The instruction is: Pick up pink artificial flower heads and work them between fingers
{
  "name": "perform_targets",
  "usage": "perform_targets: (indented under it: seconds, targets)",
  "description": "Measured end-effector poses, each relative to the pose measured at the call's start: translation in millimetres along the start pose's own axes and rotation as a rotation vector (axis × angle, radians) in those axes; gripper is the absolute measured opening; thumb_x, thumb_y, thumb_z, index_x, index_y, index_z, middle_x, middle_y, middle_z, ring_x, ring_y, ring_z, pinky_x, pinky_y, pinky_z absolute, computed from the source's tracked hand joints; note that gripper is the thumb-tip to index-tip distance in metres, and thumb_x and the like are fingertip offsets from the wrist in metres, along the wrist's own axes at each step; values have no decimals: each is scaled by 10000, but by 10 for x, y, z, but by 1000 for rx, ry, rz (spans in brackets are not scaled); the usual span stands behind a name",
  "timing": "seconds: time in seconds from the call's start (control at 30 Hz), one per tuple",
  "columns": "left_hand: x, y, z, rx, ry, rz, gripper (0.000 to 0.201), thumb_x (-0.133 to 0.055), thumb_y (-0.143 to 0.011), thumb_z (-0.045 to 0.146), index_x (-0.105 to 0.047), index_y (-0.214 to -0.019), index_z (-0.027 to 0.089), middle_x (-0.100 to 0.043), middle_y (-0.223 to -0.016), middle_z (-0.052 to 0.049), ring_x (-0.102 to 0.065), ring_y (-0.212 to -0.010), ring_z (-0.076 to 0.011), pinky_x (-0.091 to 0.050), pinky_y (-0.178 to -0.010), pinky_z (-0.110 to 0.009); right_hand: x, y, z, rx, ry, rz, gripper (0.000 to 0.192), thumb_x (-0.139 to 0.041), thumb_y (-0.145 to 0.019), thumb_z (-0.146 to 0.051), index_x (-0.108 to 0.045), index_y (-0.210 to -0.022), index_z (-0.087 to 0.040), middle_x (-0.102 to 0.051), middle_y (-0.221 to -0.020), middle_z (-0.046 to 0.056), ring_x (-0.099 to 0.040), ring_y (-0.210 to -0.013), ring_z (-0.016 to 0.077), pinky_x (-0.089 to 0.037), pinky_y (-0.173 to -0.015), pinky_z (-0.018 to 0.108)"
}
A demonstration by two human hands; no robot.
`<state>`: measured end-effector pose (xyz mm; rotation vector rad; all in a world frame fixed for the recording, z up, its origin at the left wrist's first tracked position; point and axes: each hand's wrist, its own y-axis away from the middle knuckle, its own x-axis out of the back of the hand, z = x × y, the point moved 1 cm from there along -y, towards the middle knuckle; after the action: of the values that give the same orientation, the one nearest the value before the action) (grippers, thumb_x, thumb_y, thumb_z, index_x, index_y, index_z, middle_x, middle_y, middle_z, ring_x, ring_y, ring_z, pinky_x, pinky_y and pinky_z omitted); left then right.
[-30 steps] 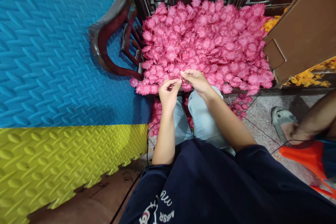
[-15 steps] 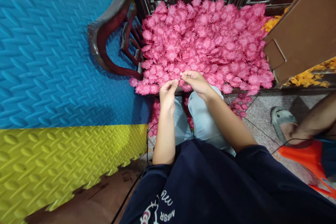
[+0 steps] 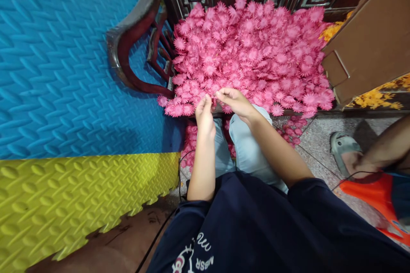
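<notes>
Pink flower (image 3: 214, 95) between both grips

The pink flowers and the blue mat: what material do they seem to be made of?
Pink flowers: probably fabric or thin plastic, matte; all identical, with stiff, even petals. Blue mat: likely soft foam, matte; embossed woven pattern.

A dark wooden chair (image 3: 134, 47) stands in the upper middle of the frame, its seat heaped with pink flowers (image 3: 250, 51). Below it, more pink flowers (image 3: 290, 130) lie scattered on the speckled floor (image 3: 320, 145).
</notes>
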<state>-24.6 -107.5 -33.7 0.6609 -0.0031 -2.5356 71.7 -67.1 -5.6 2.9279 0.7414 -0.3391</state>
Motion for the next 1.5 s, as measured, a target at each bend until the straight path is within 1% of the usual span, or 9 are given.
perform_targets:
  seconds: [0.17,0.53,0.73,0.87,1.0,1.13,1.33,1.43,1.5]
  targets:
    - [-28,36,22,-116,-75,15,499,-707,-594,628,-532,-563,162,-396,-536,54,-335,-511,-58,-307,-529,-230,26,10,2,10,-15,-2,425,-741,-584,-564,-588,-651,-173,-528,-634,-45,-465,-623,71,-397,-650,214]
    - [34,26,23,-30,6,-44,412,-863,-420,457,-738,-708,190,-704,-736,12,-628,-744,-102,-469,-856,-260,66,-12,6,33,-59,45,460,-771,-518,-570,-598,-655,-166,-526,-593,-62,-457,-574,51,-403,-600,198]
    - [32,51,76,-129,-100,-45,369,-817,-526,488,-718,-702,178,-679,-716,9,-603,-705,-100,-478,-757,-233,55,6,-23,71,-44,9,400,-764,-572,-528,-610,-675,-174,-584,-637,-47,-528,-618,66,-445,-644,202]
    - [36,87,114,-214,-202,-41,328,-750,-651,475,-684,-731,165,-645,-723,4,-565,-702,-92,-451,-703,-207,56,0,-1,98,-27,59,363,-820,-522,-437,-636,-694,-175,-636,-692,-33,-573,-671,82,-466,-706,218]
    - [28,84,68,-224,-220,-26,355,-727,-666,498,-634,-716,159,-584,-682,13,-512,-657,-81,-420,-655,-200,65,-7,30,58,-27,92,269,-790,-585,-390,-663,-669,-168,-641,-675,-24,-566,-667,89,-459,-723,232]
    - [62,47,45,-237,-116,96,391,-692,-684,522,-522,-678,171,-433,-600,47,-394,-552,-54,-354,-563,-189,111,-17,49,-80,-94,165,105,-695,-704,-227,-632,-659,-156,-584,-601,-47,-534,-592,66,-426,-659,208]
    - [282,-138,203,-300,-63,352,236,-579,-822,330,-439,-709,177,-375,-617,56,-360,-522,-45,-332,-527,-189,242,-50,28,-195,-282,467,148,-493,-815,-96,-493,-692,-180,-523,-601,-72,-538,-524,54,-407,-589,192]
    - [282,-382,226,-341,-173,416,83,-524,-861,217,-527,-810,152,-475,-692,27,-447,-584,-57,-394,-586,-200,261,-62,17,-220,-337,503,107,-497,-837,-127,-507,-752,-190,-542,-620,-77,-579,-549,58,-430,-590,191]
    - [187,-534,190,-316,-297,327,83,-555,-844,180,-554,-926,164,-572,-858,-9,-557,-756,-82,-455,-701,-212,262,-66,17,-231,-345,505,70,-519,-838,-134,-533,-799,-190,-563,-631,-80,-591,-547,57,-432,-578,185]
